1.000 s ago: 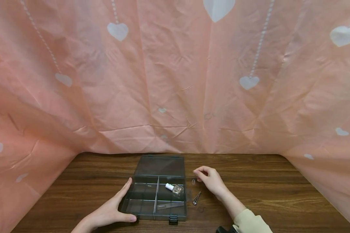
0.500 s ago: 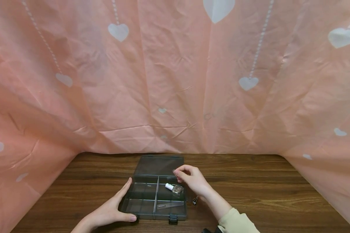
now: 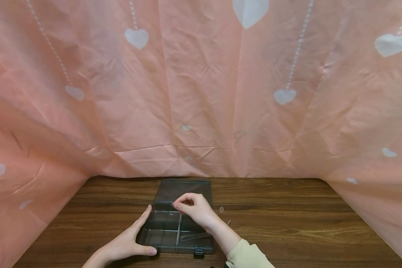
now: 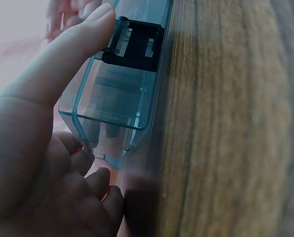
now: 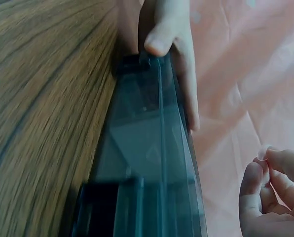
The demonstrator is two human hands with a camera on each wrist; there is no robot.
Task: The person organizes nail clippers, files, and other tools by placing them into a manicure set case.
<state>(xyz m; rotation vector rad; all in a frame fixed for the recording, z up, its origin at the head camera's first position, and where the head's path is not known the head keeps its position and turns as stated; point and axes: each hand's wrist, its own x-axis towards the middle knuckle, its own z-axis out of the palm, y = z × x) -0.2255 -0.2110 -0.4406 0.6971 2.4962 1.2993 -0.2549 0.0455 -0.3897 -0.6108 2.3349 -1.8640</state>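
A dark see-through organizer box (image 3: 164, 245) lies with its lid (image 3: 184, 188) folded back. My left hand (image 3: 130, 240) grips its left end, thumb at a front latch (image 4: 137, 44) and fingers along the side. Over the back compartments, my right hand (image 3: 197, 213) pinches a small clear piece (image 5: 263, 152), shaped like a false nail, between thumb and forefinger. One small clear bit (image 3: 171, 214) sits in the back left compartment. A flat clear strip (image 3: 195, 236) lies in the front right one. The right hand hides the back right compartment.
Right of the box, a clear oval piece (image 3: 221, 209) lies on the wooden table (image 3: 288, 223). The tip of a metal tool (image 3: 229, 222) shows beside the right forearm. A pink curtain (image 3: 201, 93) with white hearts hangs behind and at both sides.
My right hand has moved left from the table beside the box to above it, carrying the small clear piece and now covering the white-capped bottle. The left hand has stayed put.
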